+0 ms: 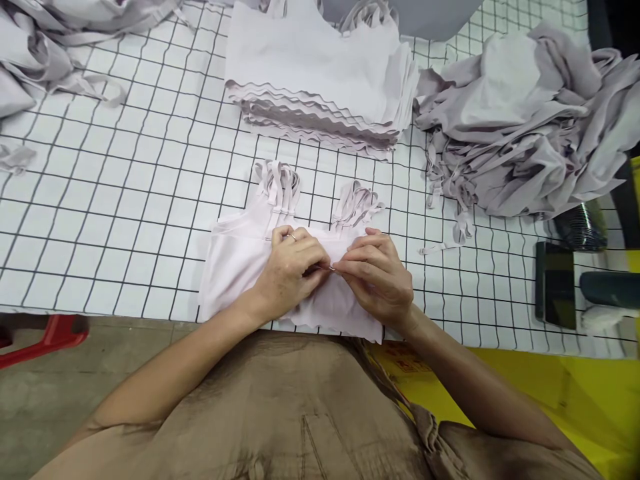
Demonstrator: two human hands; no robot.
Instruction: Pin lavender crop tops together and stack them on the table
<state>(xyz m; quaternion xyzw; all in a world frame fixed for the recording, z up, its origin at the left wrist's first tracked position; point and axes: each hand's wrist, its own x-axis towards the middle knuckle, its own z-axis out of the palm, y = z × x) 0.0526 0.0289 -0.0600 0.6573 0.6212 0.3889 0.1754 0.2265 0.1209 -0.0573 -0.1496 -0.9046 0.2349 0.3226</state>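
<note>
A pale pink strappy camisole top (pixel 240 260) lies before me at the table's near edge, its thin straps (pixel 277 187) bunched in two looped clusters at the far side. Over its middle, my left hand (pixel 295 270) is closed, with a ring on one finger. My right hand (pixel 377 277) pinches thumb and fingers together right beside it. Between the fingertips of both hands shows a thin, small piece (pixel 330 269), too fine to name. The left thumb tip is partly hidden under the fingers.
A neat stack of matching tops (pixel 320 73) stands beyond. Loose heaps of similar garments lie at right (pixel 525 120) and far left (pixel 55 53). A dark phone (pixel 555 285) and a dark green object (pixel 610 289) are near the right edge. A red stool (pixel 55 340) is below left.
</note>
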